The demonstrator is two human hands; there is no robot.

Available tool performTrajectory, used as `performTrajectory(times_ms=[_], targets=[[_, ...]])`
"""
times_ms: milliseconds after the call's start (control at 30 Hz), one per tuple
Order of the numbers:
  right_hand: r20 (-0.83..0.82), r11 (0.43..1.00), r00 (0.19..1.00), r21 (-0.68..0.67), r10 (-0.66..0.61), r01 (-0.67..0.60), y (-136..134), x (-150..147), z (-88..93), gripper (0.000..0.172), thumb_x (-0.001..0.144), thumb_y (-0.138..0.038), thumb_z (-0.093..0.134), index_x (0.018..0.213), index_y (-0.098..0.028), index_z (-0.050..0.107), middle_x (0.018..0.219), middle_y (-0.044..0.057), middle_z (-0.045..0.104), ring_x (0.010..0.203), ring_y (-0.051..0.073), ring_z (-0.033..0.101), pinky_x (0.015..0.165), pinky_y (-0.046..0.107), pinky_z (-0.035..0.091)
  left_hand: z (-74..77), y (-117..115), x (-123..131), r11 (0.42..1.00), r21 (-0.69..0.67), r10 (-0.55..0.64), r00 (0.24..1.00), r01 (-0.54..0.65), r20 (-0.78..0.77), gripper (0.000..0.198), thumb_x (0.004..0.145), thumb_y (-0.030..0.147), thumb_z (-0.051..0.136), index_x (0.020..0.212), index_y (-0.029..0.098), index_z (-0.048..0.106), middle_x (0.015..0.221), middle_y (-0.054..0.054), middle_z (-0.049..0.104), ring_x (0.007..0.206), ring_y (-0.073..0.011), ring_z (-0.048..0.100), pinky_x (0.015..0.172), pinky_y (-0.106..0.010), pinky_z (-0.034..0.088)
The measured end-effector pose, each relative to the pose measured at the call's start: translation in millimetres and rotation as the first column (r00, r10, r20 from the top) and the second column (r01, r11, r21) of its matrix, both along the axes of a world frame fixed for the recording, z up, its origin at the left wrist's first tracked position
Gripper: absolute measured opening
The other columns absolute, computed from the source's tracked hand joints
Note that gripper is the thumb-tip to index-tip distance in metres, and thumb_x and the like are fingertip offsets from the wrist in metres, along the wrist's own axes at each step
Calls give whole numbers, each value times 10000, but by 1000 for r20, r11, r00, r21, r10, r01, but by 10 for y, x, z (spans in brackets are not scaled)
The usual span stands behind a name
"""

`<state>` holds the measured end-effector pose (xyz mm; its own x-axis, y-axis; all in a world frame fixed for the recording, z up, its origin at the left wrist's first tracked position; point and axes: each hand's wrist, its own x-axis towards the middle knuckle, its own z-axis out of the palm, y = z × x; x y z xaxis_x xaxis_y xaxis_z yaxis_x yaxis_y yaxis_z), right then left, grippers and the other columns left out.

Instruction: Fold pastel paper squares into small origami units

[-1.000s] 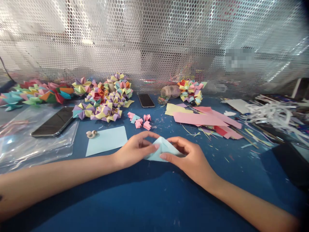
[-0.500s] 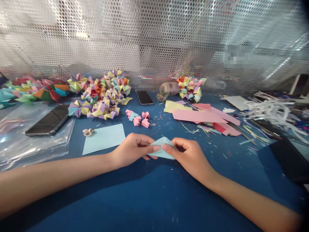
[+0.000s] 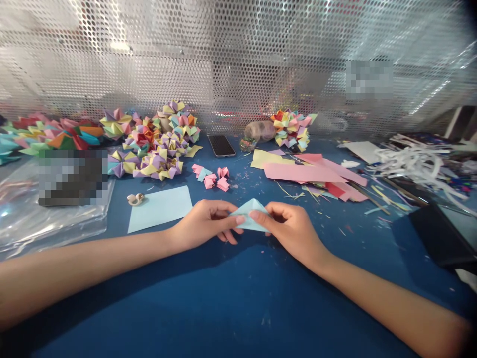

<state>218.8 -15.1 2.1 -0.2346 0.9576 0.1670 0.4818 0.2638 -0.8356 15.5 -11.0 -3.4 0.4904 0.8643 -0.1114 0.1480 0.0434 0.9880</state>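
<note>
At the middle of the blue tabletop, just off its surface, sat a small light-blue folded paper, peaked like a tent and pinched from both sides. Held at its left edge by the left hand, thumb and forefinger closed on the fold, other fingers curled beneath. Gripped at its right edge by the right hand in the same closed pinch, fingertips nearly meeting those of the left across the paper. Judged best done by keeping both pinches close to the crease, pressing evenly from each side and lining up the edges before flattening, lest the thin sheet skew or tear. Both forearms laid low and angled inward from the near corners, wrists slightly raised, palms turned toward each other. Just left of the hands lay a flat light-blue sheet, with a small metal trinket beside it. Beyond, a few small pink and blue folded units, a heap of finished multicoloured paper stars, a dark phone and pink paper strips. Farther right, a tangle of white paper shreds; behind everything, a perforated metal screen.
</note>
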Motion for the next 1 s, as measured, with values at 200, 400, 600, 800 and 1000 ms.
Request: performTrajectory(times_ms=[200,400,600,800,1000], targets=[[19,998,999,36,-49,48,74,47,-5,462,782,-536,624,535,-178,468,468,-39,489,452,76,437,455,227,307,-37,17,-14,999,-23,49,998,-48,43,311,820,377,649,1033,151,650,926,-76,737,796,-153,709,658,-196,543],[50,997,998,70,-27,23,73,55,7,475,807,-550,586,534,-182,460,460,-37,493,459,83,465,474,230,330,-25,9,-10,996,-54,75,997,-74,31,299,821,392,645,971,134,660,866,-74,741,737,-142,711,645,-193,545],[73,997,997,69,-32,27,83,62,19,486,814,-558,572,523,-180,479,443,-30,514,434,80,459,461,230,323,-52,33,-7,995,-70,72,997,-70,32,324,824,441,628,959,148,665,875,-72,742,728,-143,711,634,-198,547],[61,998,998,52,-33,30,102,64,20,486,809,-551,582,515,-176,492,441,-29,521,423,74,445,458,230,318,-60,33,-3,995,-69,78,996,-75,37,345,826,447,622,998,151,659,910,-80,741,795,-163,714,677,-220,553],[38,999,999,39,-22,21,133,91,27,456,794,-535,609,533,-173,514,463,-31,524,458,81,469,480,229,323,-20,2,-1,997,-45,67,998,-67,19,333,832,415,627,1027,145,634,666,-27,710,617,-135,699,564,-187,519]])
